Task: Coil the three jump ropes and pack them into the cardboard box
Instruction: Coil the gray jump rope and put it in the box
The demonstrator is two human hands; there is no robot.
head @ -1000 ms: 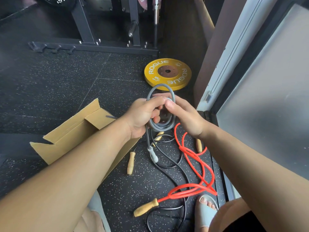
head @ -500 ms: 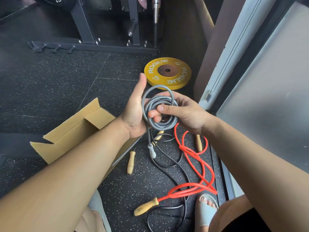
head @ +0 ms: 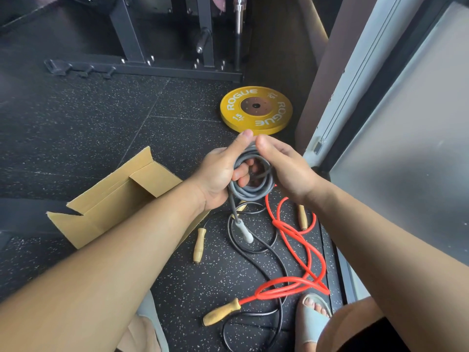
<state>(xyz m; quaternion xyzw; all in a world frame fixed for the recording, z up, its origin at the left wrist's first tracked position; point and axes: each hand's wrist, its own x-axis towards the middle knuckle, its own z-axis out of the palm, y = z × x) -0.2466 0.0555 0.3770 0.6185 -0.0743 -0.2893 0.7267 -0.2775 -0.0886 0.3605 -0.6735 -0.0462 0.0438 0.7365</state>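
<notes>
A grey jump rope (head: 250, 190) is wound into a small coil above the floor. My left hand (head: 218, 174) grips the coil's left side, fingers curled through it. My right hand (head: 284, 168) holds the coil's right side, its thumb meeting the left thumb at the top. One grey handle (head: 243, 231) dangles below the coil. A black jump rope (head: 269, 257) and a red jump rope (head: 299, 260), both with wooden handles, lie loose and tangled on the floor. The open cardboard box (head: 114, 199) lies on the floor to the left, partly hidden by my left forearm.
A yellow weight plate (head: 256, 109) lies flat on the floor beyond my hands. A black rack frame (head: 142, 69) stands at the back. A wall and a frosted panel (head: 406, 148) run along the right. My sandalled foot (head: 312, 321) sits beside the red rope.
My left hand, open half a second ago, has closed on the coil again. Both thumbs now meet at the coil's top. The dangling handle hangs a little higher.
</notes>
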